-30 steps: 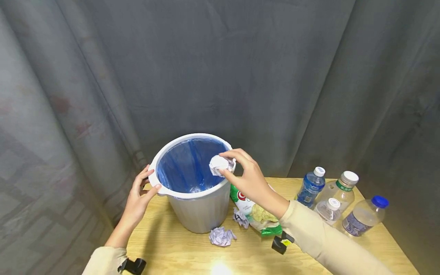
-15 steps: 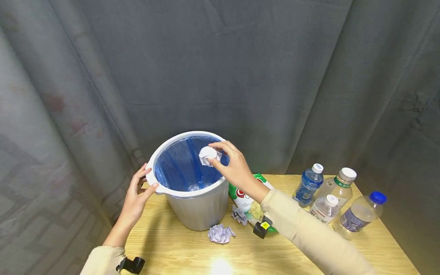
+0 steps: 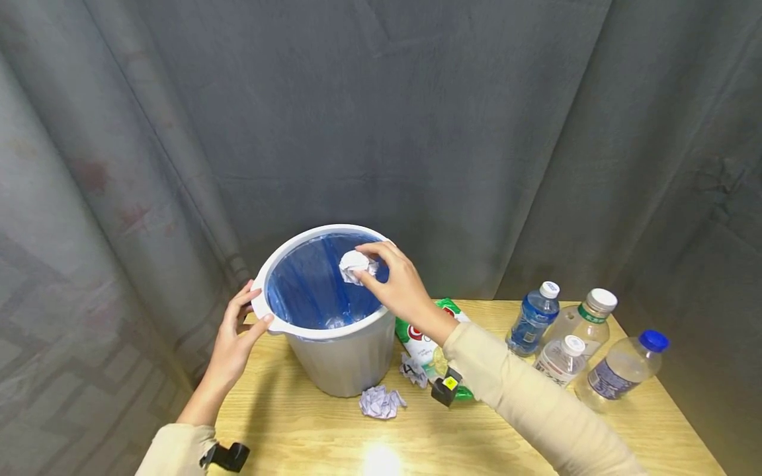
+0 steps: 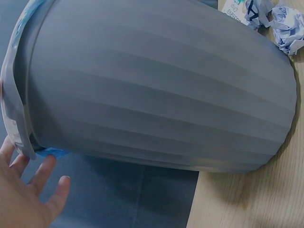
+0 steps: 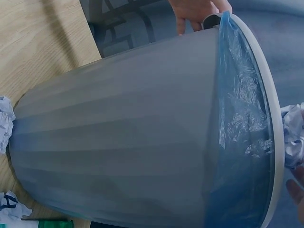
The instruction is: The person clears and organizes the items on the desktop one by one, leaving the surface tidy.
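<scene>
Head camera looking down from above, both wrist cameras close beside the bin (image 3: 339,357), all three sharing it

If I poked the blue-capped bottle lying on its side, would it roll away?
Probably. The blue-capped bottle lies on its side on the table, and its round body looks free to roll. It looks clear and maybe nearly empty, so it is likely light and easy to push. The upright bottles close beside it might stop it on that side.
</scene>
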